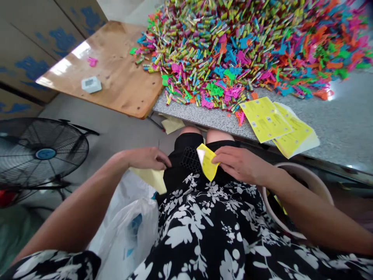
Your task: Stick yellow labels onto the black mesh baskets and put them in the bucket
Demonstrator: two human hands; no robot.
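Above my lap, my right hand (237, 161) pinches a small yellow printed sticker sheet (210, 165) between thumb and fingers. One corner of it curls over and shows white. My left hand (148, 158) is to the left with its fingers curled, at the upper edge of a blank pale yellow paper (153, 179) that hangs beneath it. The fingers partly hide where they meet the paper. A black mesh-patterned patch (190, 159) lies on my dark clothing between the hands. Yellow printed sheets (266, 118) lie stacked at the table's front edge.
A big heap of colourful small plastic pieces (204, 50) covers much of the grey speckled table (346, 116). A wooden board (122, 66) holds a white box (91, 84). A fan (45, 153), a plastic bag (136, 221) and a bucket (317, 179) surround me.
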